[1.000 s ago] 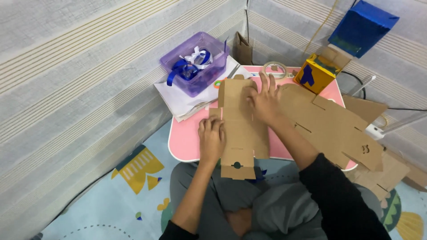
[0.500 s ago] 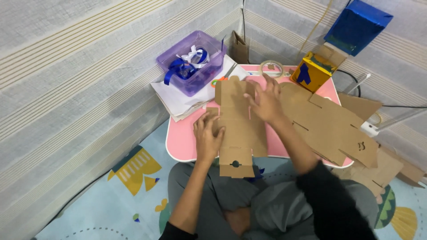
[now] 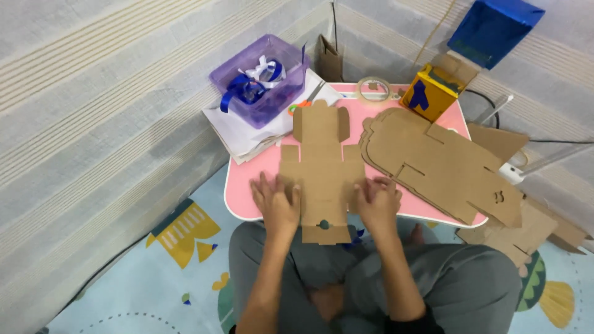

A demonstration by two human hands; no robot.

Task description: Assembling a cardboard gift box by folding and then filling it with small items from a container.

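Currently the flat cardboard box blank (image 3: 322,173) lies on the pink surface (image 3: 247,185). Left hand (image 3: 276,201) and right hand (image 3: 376,201) press flat, fingers open, on its near side flaps; stacked cardboard sheets (image 3: 439,164) just right.

A flat brown cardboard box blank (image 3: 320,170) lay on the pink table (image 3: 244,185). Right of it on that table rested a stack of larger blanks (image 3: 433,162). At the table's far right corner stood a small yellow box (image 3: 431,93) (blue mark on one side). A clear purple tub (image 3: 258,79) sat at the far left corner.
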